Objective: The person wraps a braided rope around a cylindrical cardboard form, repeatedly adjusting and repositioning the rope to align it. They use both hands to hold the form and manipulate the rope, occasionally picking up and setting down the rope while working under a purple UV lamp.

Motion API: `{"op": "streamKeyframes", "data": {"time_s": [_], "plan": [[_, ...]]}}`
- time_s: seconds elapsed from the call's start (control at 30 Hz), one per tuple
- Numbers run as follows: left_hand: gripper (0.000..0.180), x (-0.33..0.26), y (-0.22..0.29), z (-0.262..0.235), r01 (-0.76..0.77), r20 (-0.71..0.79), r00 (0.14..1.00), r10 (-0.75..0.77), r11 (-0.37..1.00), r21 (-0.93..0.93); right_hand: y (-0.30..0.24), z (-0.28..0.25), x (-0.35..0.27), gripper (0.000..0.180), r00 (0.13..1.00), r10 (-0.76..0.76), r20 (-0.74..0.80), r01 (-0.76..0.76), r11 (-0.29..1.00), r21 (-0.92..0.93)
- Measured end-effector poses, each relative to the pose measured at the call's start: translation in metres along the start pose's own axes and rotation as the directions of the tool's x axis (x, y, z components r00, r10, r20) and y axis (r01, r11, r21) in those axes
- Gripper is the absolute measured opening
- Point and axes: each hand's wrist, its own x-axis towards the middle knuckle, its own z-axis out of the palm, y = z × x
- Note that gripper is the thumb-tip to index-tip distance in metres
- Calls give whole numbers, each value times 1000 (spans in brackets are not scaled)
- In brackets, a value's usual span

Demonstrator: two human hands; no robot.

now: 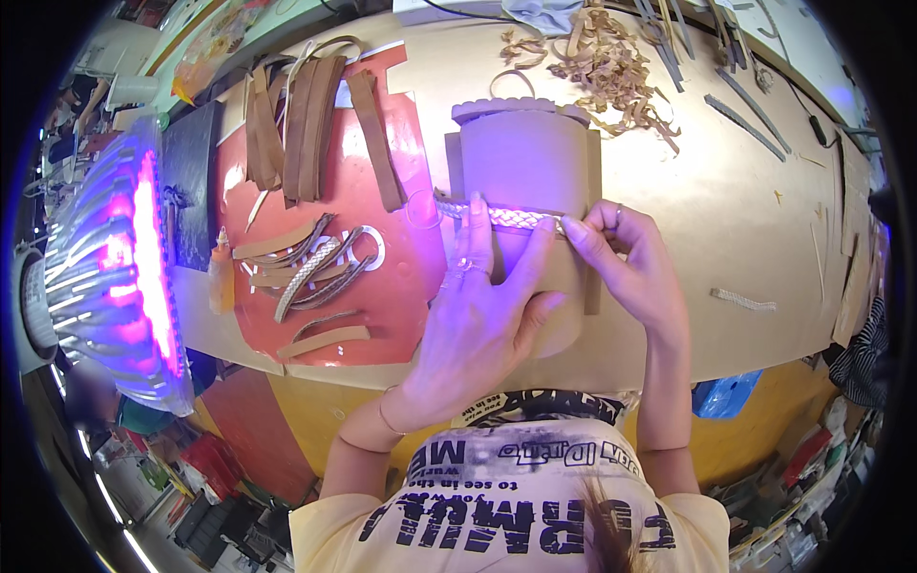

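A tan leather piece [523,158] with a scalloped top edge lies on the workbench [726,220]. A pale braided strip [506,217] runs across its middle. My left hand [482,315] lies flat on the leather, with its index finger pressing the braid. My right hand [630,263] pinches the braid's right end against the leather between thumb and fingertips.
A red cutting mat [411,286] at left carries brown leather strips [306,129], braided cords and a metal ring [358,250]. A small orange glue bottle [222,277] stands beside it. A glowing purple lamp [115,267] is far left. Leather scraps [611,67] and tools lie at the back. A short braid piece [743,301] lies at right.
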Motion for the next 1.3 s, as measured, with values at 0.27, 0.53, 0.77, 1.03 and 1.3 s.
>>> {"op": "streamKeyframes", "data": {"time_s": [0.27,0.53,0.77,1.03,1.3], "plan": [[62,1,0,-1,-32,4,999,31,998,63,3,-12,-5,17,996,53,-75,-40,986,161],[61,0,-1,3,-15,-7,1000,15,996,87,4,24,-2,20,961,-83,-264,88,996,7],[61,-2,-4,5,-25,-17,1000,27,994,107,10,19,4,19,981,-28,-193,66,979,191],[61,-4,-8,5,-84,-51,995,91,988,126,1,49,-6,17,726,-537,-430,331,820,-467],[61,-28,-15,9,-87,-313,948,-53,905,-416,-5,29,-32,15,940,-169,-296,213,969,122]]}}
